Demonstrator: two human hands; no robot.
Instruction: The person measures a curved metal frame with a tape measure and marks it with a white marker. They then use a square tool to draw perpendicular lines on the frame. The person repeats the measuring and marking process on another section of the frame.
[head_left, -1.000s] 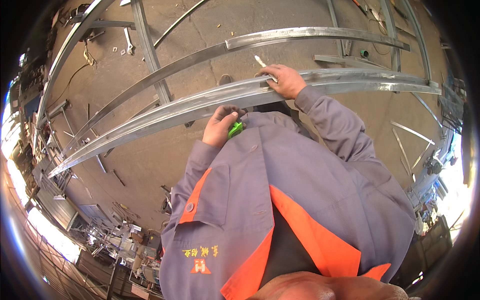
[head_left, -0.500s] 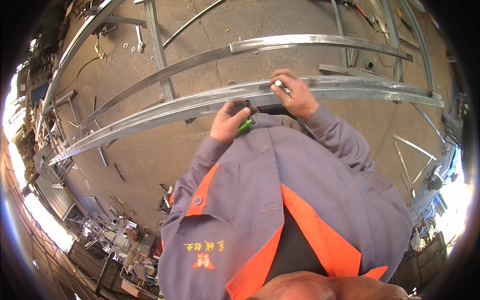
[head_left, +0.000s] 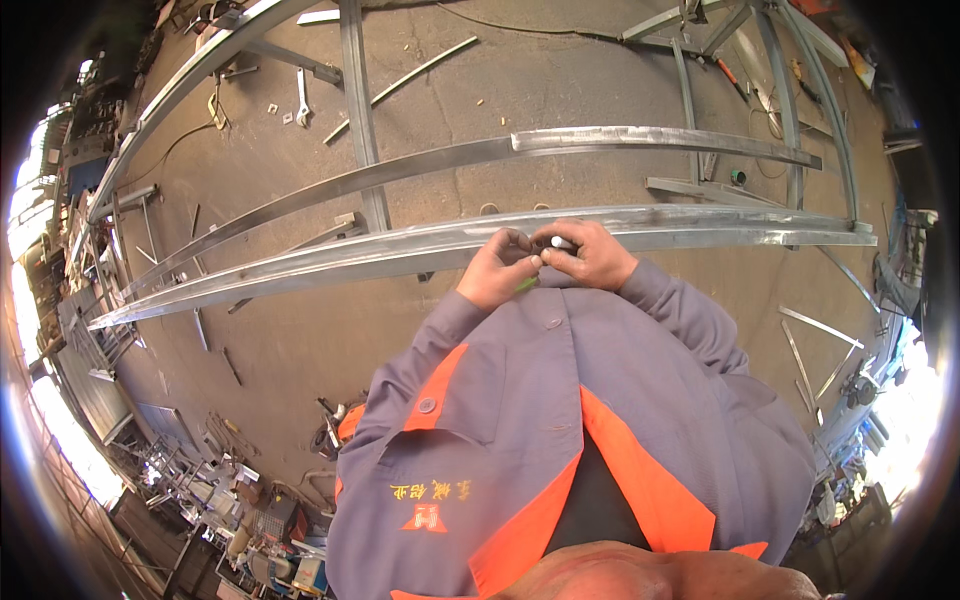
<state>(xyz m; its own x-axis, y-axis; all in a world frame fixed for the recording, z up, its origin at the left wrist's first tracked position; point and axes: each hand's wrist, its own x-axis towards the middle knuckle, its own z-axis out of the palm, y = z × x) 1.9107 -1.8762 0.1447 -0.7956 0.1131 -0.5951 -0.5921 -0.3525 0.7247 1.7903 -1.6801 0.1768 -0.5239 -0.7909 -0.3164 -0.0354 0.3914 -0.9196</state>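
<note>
My left hand point(head_left: 497, 268) and my right hand point(head_left: 588, 254) meet fingertip to fingertip in front of my jacket. Between the right thumb and fingers is a marker pen point(head_left: 562, 243), its white end showing. The left fingers are pinched around a small dark marker cap at the pen's other end, mostly covered by both hands. Below the left thumb a bright green object point(head_left: 527, 286) peeks out; its kind is not clear. Just beyond my hands, a long curved metal bar point(head_left: 400, 246) runs across.
A second curved bar point(head_left: 440, 155) lies farther off, over a frame with metal uprights point(head_left: 360, 110). On the floor are an adjustable wrench point(head_left: 303, 98) and metal strips point(head_left: 822, 327). Cluttered equipment point(head_left: 250, 520) stands at the lower left.
My right hand has come back from the metal bar with the marker and moved left to my left hand. The left hand has shifted right, and the fingertips now touch.
</note>
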